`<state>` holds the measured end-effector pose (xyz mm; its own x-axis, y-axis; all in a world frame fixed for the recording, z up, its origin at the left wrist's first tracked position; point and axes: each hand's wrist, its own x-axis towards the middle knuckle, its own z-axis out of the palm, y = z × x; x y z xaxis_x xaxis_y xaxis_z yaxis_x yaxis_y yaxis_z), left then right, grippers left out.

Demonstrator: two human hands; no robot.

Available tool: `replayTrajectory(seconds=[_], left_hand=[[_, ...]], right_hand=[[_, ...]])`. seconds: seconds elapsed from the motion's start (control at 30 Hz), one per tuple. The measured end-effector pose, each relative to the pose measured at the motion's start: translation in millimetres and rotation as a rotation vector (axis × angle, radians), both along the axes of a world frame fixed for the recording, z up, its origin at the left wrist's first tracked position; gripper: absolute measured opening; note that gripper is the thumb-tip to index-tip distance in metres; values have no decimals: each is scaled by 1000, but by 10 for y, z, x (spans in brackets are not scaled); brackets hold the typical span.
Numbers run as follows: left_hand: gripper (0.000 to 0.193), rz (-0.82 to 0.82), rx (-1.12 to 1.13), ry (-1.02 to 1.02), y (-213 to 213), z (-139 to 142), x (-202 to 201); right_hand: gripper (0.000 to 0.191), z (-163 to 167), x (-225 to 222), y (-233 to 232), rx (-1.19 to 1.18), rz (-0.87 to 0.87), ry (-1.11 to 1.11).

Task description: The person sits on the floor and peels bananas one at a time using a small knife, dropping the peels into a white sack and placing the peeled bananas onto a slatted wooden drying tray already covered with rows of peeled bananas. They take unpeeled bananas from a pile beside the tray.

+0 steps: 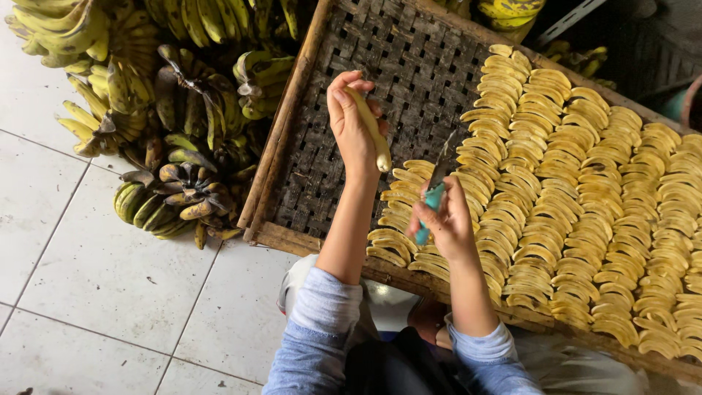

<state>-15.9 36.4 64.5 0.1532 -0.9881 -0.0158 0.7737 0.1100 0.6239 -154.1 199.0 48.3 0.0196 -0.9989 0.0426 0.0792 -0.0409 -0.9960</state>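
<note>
Two hands work above a woven tray (344, 183). Our left hand (351, 124) curls its fingers around a peeled banana (374, 135), held upright over the tray's bare dark weave. Our right hand (447, 219) grips a teal-handled knife (430, 208) just beside it, blade up. Yellow slices (585, 197) lie in overlapping rows across the tray's right part. Unpeeled bunches (175, 110) sit piled on white floor tiles (95, 278) to the left.
</note>
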Motion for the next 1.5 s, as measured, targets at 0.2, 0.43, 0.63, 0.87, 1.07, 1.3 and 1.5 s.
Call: replayTrajectory(seconds=[0.2, 0.43, 0.63, 0.87, 1.07, 1.3, 1.5], left_hand=[[31, 83, -26, -106, 25, 51, -61], [29, 146, -24, -83, 42, 75, -96], [30, 147, 1, -80, 33, 75, -71], [30, 116, 95, 1, -5, 49, -64], [26, -34, 64, 205, -29, -78, -62], [23, -165, 63, 438, -75, -310, -85], [23, -238, 88, 546, -123, -475, -129]], right_hand=[[36, 196, 264, 29, -154, -191, 558], [44, 436, 490, -27, 10, -243, 721], [42, 439, 526, -69, -54, -208, 727], [41, 366, 532, -191, -259, -209, 842], [41, 304, 484, -315, -312, -188, 918], [41, 207, 429, -523, -387, -189, 1039], [47, 163, 310, -732, -530, -145, 1121]])
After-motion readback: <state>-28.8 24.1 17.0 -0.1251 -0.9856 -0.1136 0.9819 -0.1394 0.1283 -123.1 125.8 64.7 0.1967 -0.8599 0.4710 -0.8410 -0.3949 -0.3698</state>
